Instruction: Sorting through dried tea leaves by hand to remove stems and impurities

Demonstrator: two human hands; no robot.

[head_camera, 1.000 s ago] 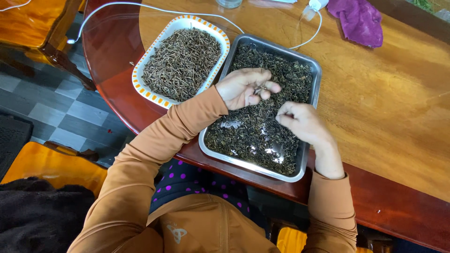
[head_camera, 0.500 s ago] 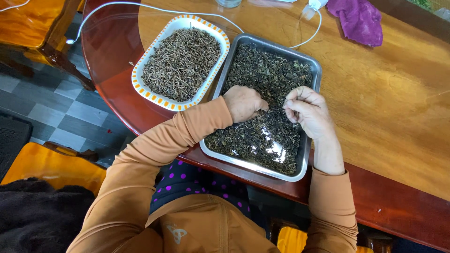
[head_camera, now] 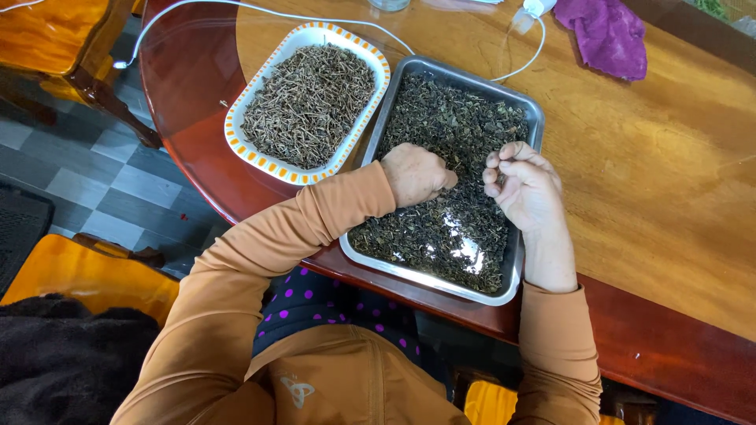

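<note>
- From the head camera, we saw a rectangular metal tray (head_camera: pixel 534 118) with rounded corners and a shiny rim, filled with dark, crinkled dried leaves (head_camera: pixel 457 126); bare metal glinted through the thin layer near its front end.
- Our left hand (head_camera: pixel 415 173) lay knuckles-up on the leaves near the tray's middle, curled into a loose fist; we could not tell whether it held any leaves.
- Our right hand (head_camera: pixel 526 187) hovered just beside it over the tray's right half, fingers bent inward and bunched toward the thumb; whether anything was pinched there we could not tell.
- Both arms wore smooth orange-brown sleeves (head_camera: pixel 260 260).
- Just beside the tray on the left sat an oblong white dish (head_camera: pixel 236 130) with an orange patterned rim, heaped with thin, brownish, wiry stems (head_camera: pixel 307 106).
- The tray's front edge sat close to the rounded edge of the glossy wooden table (head_camera: pixel 669 197), which lay bare and wide to the right.
- A white cable (head_camera: pixel 236 6) curved behind the dish, and a crumpled purple cloth (head_camera: pixel 606 35) lay well apart at the far side.
- Left of the table, grey tiled floor (head_camera: pixel 79 173) showed, with orange chair cushions (head_camera: pixel 87 275) near.
</note>
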